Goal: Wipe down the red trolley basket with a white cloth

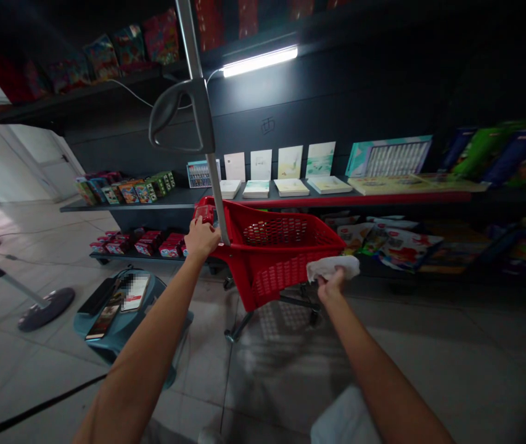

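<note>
My left hand [202, 238] is at the handle end of a small red shopping cart [267, 262], its fingers bent over the red plastic beside the grey metal pole [217, 197]. A white cloth [330, 269] is pinched in my right hand [332, 286]. The cloth is bunched up at the cart's front right side, close to the basket wall; whether it touches the wall I cannot tell. Through the cart's basket, holes show in the red side walls.
Behind the cart runs a dark shelf [263, 200] with notebooks [289, 165], small boxes [140, 190] and bagged goods [406, 246]. A blue-grey stool [152, 308] holding phones stands at left, near a round stand base [46, 309]. A grey handle [205, 117] sits on the pole.
</note>
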A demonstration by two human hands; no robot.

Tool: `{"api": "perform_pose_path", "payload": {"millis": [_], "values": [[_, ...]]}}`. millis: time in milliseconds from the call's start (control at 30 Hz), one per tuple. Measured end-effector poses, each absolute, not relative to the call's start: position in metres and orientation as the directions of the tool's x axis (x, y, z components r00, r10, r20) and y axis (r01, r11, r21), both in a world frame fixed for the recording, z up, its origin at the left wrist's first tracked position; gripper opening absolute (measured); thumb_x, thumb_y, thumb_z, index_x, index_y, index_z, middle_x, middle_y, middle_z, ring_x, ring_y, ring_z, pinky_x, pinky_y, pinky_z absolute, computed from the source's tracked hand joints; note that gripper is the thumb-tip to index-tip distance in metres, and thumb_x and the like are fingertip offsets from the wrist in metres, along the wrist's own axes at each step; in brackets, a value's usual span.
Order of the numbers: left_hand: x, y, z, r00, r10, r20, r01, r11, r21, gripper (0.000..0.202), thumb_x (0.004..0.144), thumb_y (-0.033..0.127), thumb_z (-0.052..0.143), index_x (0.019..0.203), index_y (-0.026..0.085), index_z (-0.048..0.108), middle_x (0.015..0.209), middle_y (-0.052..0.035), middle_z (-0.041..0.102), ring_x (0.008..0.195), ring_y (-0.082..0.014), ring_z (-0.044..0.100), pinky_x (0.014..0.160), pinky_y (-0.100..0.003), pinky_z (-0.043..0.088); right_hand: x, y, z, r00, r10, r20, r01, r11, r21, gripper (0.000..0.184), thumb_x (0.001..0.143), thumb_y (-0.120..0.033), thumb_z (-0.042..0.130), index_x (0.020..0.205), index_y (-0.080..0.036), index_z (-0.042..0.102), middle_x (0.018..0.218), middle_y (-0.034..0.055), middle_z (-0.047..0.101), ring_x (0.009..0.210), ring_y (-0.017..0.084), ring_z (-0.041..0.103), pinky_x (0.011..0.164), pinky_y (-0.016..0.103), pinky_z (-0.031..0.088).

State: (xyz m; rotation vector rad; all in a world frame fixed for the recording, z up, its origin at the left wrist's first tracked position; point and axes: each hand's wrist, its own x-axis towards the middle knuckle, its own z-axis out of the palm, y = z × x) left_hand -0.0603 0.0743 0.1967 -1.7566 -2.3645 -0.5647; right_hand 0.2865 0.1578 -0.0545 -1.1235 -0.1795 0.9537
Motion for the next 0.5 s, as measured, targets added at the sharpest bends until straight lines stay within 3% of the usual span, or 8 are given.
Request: {"api": "perform_pose_path", "payload": {"millis": [100,200,333,500], "values": [[-0.060,0.074,0.197,-0.311,0.894,0.324,0.945,0.253,0.208,0.037,0.095,0.043,0.049,0.106,0.027,0.080,0.164,-0.0022,0.043,0.152,-0.0324,0.037,0.113,-0.052,0.048,0.263,0.160,-0.056,0.530,0.751,-0.393,-0.604,0.009,-0.797,0.024,0.086,-0.047,0.049,0.090,-0.024,0.053,0.083,0.0001,0.066,0.070,0.015,0.067,0.060,0.028,0.060],[-0.061,0.075,0.197,-0.313,0.897,0.313,0.943,0.255,0.212,0.036,0.095,0.044,0.049,0.106,0.028,0.080,0.166,-0.0009,0.042,0.152,-0.0330,0.036,0.113,-0.054,0.048,0.247,0.157,-0.059,0.501,0.764,-0.407,-0.602,-0.031,-0.798,0.022,0.081,-0.042,0.062,0.090,-0.024,0.054,0.084,-0.0012,0.065,0.070,0.014,0.066,0.058,0.026,0.060],[-0.063,0.078,0.197,-0.313,0.895,0.318,0.943,0.254,0.213,0.037,0.095,0.044,0.049,0.107,0.028,0.080,0.165,-0.0007,0.042,0.153,-0.0330,0.036,0.113,-0.054,0.048,0.245,0.147,-0.064,0.458,0.821,-0.339,-0.572,-0.020,-0.820,0.034,0.067,-0.032,0.078,0.094,-0.021,0.061,0.091,0.0001,0.070,0.081,0.015,0.070,0.067,0.026,0.061],[-0.062,0.077,0.197,-0.315,0.898,0.308,0.941,0.254,0.223,0.036,0.094,0.043,0.050,0.105,0.028,0.080,0.166,-0.0017,0.042,0.153,-0.0333,0.035,0.113,-0.056,0.048,0.233,0.127,-0.074,0.329,0.913,-0.241,-0.507,-0.044,-0.861,0.044,0.059,-0.039,0.087,0.091,-0.016,0.068,0.086,0.0053,0.074,0.081,0.021,0.072,0.075,0.035,0.062]]}}
